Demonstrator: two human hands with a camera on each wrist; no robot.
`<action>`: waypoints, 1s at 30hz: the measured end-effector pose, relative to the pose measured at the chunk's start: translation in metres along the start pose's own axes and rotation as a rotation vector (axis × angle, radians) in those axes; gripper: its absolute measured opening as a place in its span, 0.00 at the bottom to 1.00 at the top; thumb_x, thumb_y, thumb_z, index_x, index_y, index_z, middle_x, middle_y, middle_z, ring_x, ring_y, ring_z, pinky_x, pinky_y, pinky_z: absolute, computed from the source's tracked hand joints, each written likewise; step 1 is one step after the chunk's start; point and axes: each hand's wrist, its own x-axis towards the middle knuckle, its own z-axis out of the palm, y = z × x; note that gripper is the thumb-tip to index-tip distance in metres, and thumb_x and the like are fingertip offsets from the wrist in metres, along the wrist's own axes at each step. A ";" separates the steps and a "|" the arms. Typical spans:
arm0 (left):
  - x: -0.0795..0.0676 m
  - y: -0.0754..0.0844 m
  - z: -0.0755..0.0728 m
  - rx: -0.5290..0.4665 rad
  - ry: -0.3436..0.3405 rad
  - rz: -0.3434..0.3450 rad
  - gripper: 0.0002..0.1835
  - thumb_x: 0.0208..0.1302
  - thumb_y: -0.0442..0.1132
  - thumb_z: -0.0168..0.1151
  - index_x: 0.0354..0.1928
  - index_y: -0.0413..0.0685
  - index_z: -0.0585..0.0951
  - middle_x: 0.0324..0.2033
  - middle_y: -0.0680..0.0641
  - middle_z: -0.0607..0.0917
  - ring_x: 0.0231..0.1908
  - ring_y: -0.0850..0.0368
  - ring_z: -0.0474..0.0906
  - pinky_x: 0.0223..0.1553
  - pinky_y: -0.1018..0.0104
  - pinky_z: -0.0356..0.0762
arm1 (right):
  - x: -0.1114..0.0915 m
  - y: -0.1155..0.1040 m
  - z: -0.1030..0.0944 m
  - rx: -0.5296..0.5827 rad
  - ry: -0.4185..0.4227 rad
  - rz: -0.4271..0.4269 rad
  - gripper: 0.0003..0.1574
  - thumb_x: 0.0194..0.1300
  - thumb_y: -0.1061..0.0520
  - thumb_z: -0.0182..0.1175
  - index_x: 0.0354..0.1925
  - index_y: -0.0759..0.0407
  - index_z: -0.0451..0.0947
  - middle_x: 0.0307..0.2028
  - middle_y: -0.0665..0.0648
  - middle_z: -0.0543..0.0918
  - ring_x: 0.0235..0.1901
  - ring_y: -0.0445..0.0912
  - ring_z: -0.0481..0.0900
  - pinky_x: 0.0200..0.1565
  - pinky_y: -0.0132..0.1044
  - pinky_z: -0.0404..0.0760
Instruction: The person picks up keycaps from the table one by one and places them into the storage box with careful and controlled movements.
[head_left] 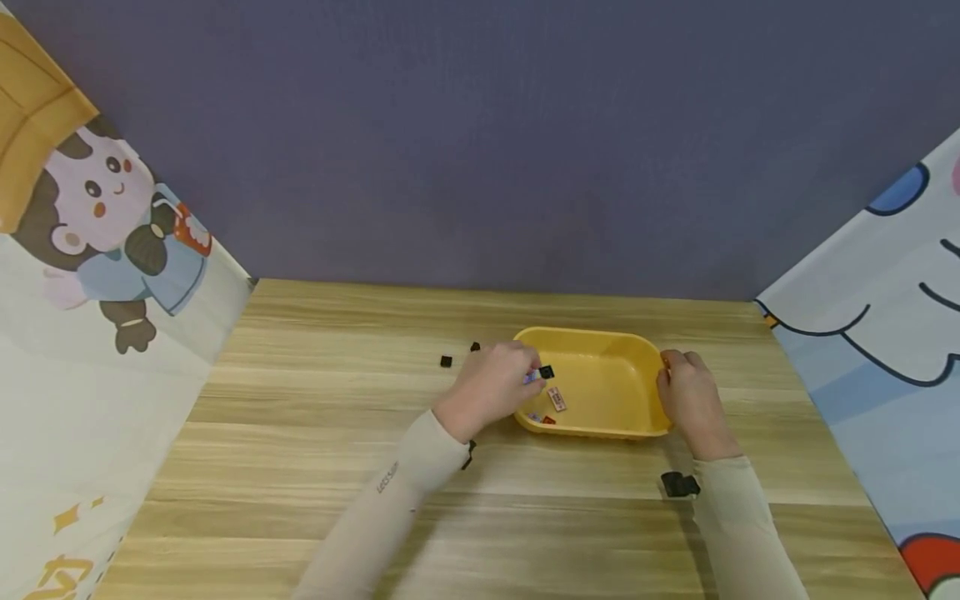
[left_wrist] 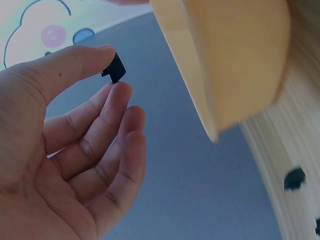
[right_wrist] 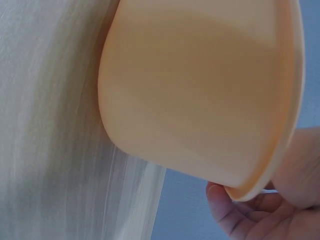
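My left hand (head_left: 497,377) is over the left end of a yellow plastic bin (head_left: 592,432). Between its thumb and forefinger it pinches a small black block (left_wrist: 117,69), while the other fingers are loosely bent. The block's exact kind cannot be told. My right hand (head_left: 692,398) grips the bin's right rim, and in the right wrist view its fingertips (right_wrist: 220,199) curl at the edge. Inside the bin lie a small pinkish printed piece (head_left: 557,399), a red piece (head_left: 549,421) and a purplish piece (head_left: 534,417). A bluish bit shows beside my left fingertips.
Small black pieces (head_left: 446,362) lie on the wooden table (head_left: 315,400) left of the bin; one is partly behind my left hand. Another black object (head_left: 680,485) shows by my right wrist. A dark blue-grey panel (head_left: 480,150) stands behind, with printed cartoon panels at both sides.
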 end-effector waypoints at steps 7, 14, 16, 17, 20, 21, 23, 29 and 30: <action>0.013 0.024 0.011 0.045 -0.055 0.063 0.13 0.69 0.50 0.65 0.47 0.51 0.86 0.39 0.53 0.84 0.31 0.64 0.78 0.23 0.75 0.73 | 0.000 0.001 -0.001 0.002 0.007 0.001 0.15 0.65 0.71 0.56 0.49 0.82 0.73 0.40 0.79 0.75 0.40 0.69 0.75 0.43 0.63 0.77; 0.026 0.042 0.022 0.073 -0.095 0.098 0.12 0.68 0.52 0.65 0.45 0.54 0.86 0.38 0.56 0.84 0.35 0.63 0.80 0.29 0.69 0.77 | 0.000 0.001 0.000 0.014 -0.011 0.015 0.16 0.67 0.71 0.54 0.50 0.82 0.72 0.41 0.79 0.74 0.41 0.69 0.75 0.42 0.62 0.77; 0.028 0.045 0.025 0.071 -0.099 0.103 0.12 0.67 0.52 0.66 0.45 0.55 0.86 0.38 0.57 0.84 0.35 0.64 0.80 0.28 0.69 0.77 | 0.000 0.001 0.000 0.014 -0.004 0.012 0.16 0.67 0.71 0.54 0.50 0.82 0.73 0.41 0.79 0.75 0.41 0.69 0.75 0.43 0.62 0.77; 0.028 0.046 0.026 0.070 -0.100 0.102 0.12 0.67 0.52 0.66 0.45 0.55 0.86 0.38 0.57 0.84 0.35 0.64 0.80 0.27 0.69 0.77 | 0.000 0.001 0.000 0.015 0.000 0.010 0.15 0.66 0.71 0.54 0.50 0.81 0.73 0.41 0.79 0.75 0.40 0.69 0.75 0.42 0.62 0.77; 0.029 0.047 0.028 0.072 -0.101 0.100 0.12 0.66 0.52 0.67 0.46 0.56 0.86 0.39 0.57 0.84 0.35 0.64 0.80 0.26 0.69 0.76 | -0.001 0.001 0.000 0.018 0.007 0.007 0.15 0.66 0.71 0.54 0.49 0.81 0.73 0.41 0.79 0.75 0.40 0.69 0.75 0.43 0.63 0.77; 0.029 0.047 0.028 0.075 -0.100 0.101 0.12 0.66 0.52 0.67 0.46 0.56 0.86 0.39 0.57 0.84 0.36 0.64 0.80 0.26 0.69 0.76 | -0.001 0.000 0.000 0.018 0.005 0.009 0.15 0.66 0.71 0.54 0.49 0.81 0.73 0.41 0.79 0.75 0.40 0.69 0.75 0.43 0.63 0.77; 0.029 0.047 0.029 0.070 -0.098 0.104 0.13 0.66 0.52 0.67 0.47 0.55 0.87 0.40 0.57 0.85 0.36 0.64 0.80 0.26 0.69 0.77 | -0.001 0.000 0.000 0.019 0.001 0.012 0.15 0.66 0.71 0.54 0.50 0.81 0.73 0.41 0.79 0.75 0.40 0.69 0.75 0.42 0.63 0.77; 0.027 0.044 0.032 0.052 -0.089 0.121 0.16 0.67 0.50 0.67 0.51 0.52 0.86 0.45 0.54 0.86 0.40 0.62 0.82 0.29 0.70 0.79 | -0.001 0.000 -0.001 0.019 -0.015 0.022 0.16 0.68 0.70 0.54 0.51 0.81 0.73 0.42 0.78 0.75 0.40 0.68 0.76 0.42 0.62 0.78; 0.027 0.044 0.032 0.052 -0.088 0.124 0.16 0.67 0.50 0.67 0.51 0.52 0.86 0.45 0.54 0.86 0.41 0.62 0.82 0.30 0.70 0.79 | -0.001 0.000 -0.001 0.019 -0.019 0.024 0.16 0.68 0.70 0.54 0.51 0.81 0.72 0.42 0.78 0.75 0.40 0.68 0.76 0.41 0.61 0.78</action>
